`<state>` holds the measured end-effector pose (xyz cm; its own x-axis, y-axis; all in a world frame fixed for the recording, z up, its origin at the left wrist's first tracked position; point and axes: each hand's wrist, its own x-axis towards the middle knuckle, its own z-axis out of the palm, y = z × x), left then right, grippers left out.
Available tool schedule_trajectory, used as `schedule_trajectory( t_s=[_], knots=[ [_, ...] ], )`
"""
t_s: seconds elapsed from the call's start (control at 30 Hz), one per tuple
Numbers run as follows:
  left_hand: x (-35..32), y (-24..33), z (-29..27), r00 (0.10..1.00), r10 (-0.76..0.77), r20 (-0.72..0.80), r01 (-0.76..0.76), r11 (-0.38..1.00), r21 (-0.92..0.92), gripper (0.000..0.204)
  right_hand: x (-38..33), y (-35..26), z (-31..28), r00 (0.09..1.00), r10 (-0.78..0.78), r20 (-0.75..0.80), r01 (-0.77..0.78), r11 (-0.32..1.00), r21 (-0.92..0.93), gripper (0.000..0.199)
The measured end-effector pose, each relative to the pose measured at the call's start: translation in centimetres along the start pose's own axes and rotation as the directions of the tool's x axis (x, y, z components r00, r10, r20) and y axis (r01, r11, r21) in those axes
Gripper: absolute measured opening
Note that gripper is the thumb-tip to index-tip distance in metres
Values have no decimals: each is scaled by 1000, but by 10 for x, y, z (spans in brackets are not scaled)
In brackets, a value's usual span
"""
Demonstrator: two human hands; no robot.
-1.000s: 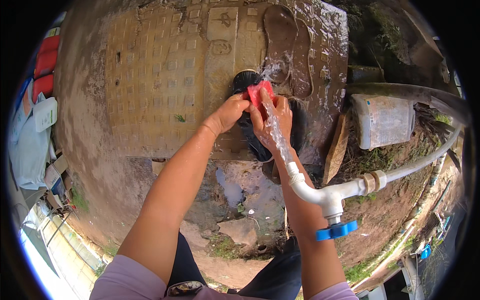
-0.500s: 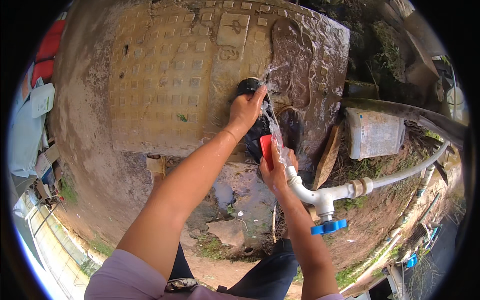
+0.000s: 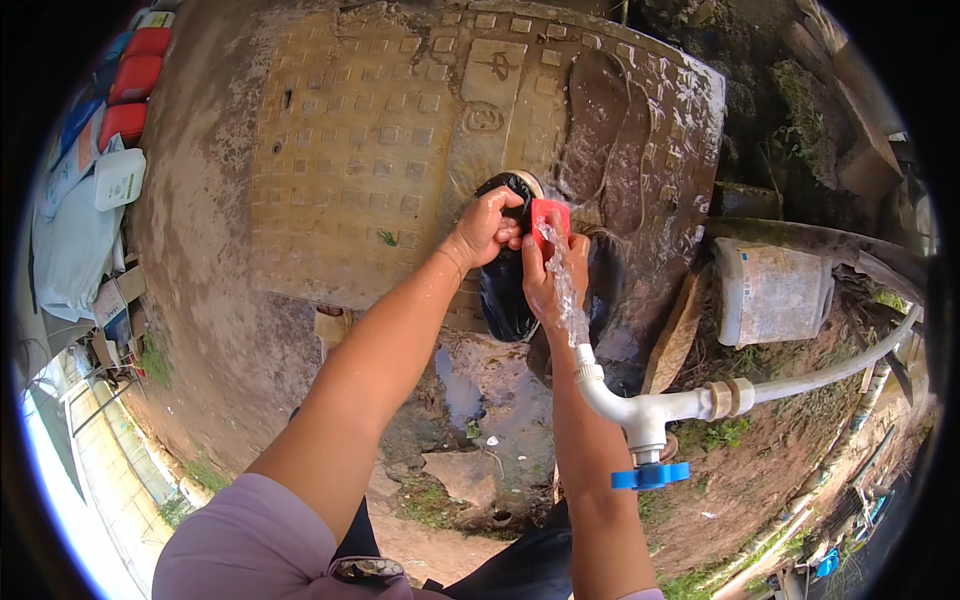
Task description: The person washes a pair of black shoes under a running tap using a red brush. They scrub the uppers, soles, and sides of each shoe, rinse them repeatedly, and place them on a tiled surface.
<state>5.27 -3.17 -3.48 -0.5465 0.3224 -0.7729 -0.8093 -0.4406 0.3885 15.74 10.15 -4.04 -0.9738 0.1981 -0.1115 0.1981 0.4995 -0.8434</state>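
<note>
The black shoe [image 3: 505,295] lies at the patterned slab's [image 3: 350,200] near edge, long axis pointing away from the person – toe end unclear. The left hand [image 3: 485,228] curls over its far half, hold uncertain; the right hand [image 3: 550,275] clasps a red block [image 3: 550,213] – just right of that half.

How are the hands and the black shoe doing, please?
Right hand holding red block. Left hand at black shoe. Water stream crossing in front of right hand.
</note>
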Motion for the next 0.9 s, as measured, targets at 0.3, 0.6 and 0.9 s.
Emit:
schedule_trajectory(
  t_s=[0.3, 0.6, 0.9],
  knots=[
    [3, 5, -16, 988, -86, 131, 55, 973, 224, 25, 71, -37, -7, 973, -220, -64, 213, 972, -95, 51],
    [5, 5, -21, 981, -161, 104, 149, 982, 118, 22, 28, -42, -29, 976, 94, 197, -68, 989, -134, 49],
    [15, -6, -26, 997, -48, 67, 30, 968, 251, 29, 46, -36, -8, 989, -140, 46, 147, 955, -256, 42]
  ],
)
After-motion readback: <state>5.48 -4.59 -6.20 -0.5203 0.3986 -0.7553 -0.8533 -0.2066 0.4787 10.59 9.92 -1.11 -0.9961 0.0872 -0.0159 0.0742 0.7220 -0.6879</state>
